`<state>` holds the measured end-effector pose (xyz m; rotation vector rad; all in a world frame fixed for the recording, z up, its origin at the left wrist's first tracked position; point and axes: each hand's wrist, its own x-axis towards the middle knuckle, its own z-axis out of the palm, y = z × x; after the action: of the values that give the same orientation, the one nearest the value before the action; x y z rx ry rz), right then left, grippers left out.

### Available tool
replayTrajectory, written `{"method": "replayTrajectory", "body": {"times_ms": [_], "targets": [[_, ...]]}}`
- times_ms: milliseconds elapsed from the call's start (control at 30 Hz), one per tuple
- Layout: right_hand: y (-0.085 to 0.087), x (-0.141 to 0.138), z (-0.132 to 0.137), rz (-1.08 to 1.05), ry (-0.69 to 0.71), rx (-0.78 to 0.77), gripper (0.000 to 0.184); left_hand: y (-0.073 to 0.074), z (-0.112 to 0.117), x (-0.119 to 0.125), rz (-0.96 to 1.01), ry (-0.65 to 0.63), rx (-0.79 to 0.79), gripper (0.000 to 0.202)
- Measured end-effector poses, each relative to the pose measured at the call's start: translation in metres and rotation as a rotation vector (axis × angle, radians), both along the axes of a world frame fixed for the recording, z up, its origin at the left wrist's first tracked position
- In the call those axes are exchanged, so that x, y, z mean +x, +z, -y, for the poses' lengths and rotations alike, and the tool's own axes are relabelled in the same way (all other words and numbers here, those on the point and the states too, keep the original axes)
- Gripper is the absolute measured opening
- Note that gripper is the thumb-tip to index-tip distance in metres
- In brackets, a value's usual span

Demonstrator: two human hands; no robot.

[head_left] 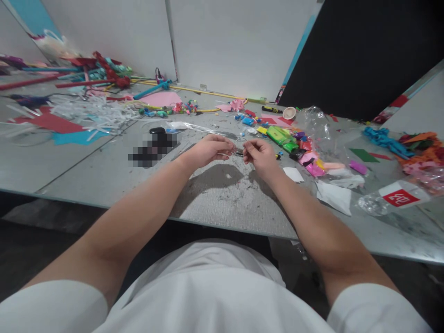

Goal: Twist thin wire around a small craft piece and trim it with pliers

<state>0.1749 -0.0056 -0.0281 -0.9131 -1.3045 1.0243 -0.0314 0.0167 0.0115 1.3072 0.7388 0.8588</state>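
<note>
Above the middle of the grey table [222, 199], my left hand [211, 151] and my right hand [261, 156] face each other, fingertips close together. Between them is a small dark, shiny piece [239, 151], too small to name. The fingers of my right hand are pinched at its right end. My left hand's fingers are curled and closed at its left end; a thin pale edge shows under them. Both hands cast shadows on the tabletop below.
Right of my hands lie green clay packets [279, 136], a white paper piece [293, 174] and a clear plastic bottle [393, 198]. White paper strips [90, 111] and a red sheet [57, 121] are at left. A white panel [236, 46] stands behind.
</note>
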Motion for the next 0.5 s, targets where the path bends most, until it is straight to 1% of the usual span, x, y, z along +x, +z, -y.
{"method": "replayTrajectory", "body": {"times_ms": [133, 300, 500], "targets": [[-0.0008, 0.0010, -0.0022, -0.042, 0.054, -0.030, 0.047, 0.0015, -0.0007, -0.0025, -0.008, -0.036, 0.033, 0.006], [-0.0007, 0.0019, -0.0028, -0.126, 0.172, -0.103, 0.046, 0.0018, -0.0014, -0.0047, 0.021, -0.119, 0.064, 0.009], [-0.0022, -0.0004, 0.0000, -0.122, 0.250, -0.148, 0.045, -0.0046, -0.0045, -0.0054, 0.048, -0.230, 0.078, 0.021]]}}
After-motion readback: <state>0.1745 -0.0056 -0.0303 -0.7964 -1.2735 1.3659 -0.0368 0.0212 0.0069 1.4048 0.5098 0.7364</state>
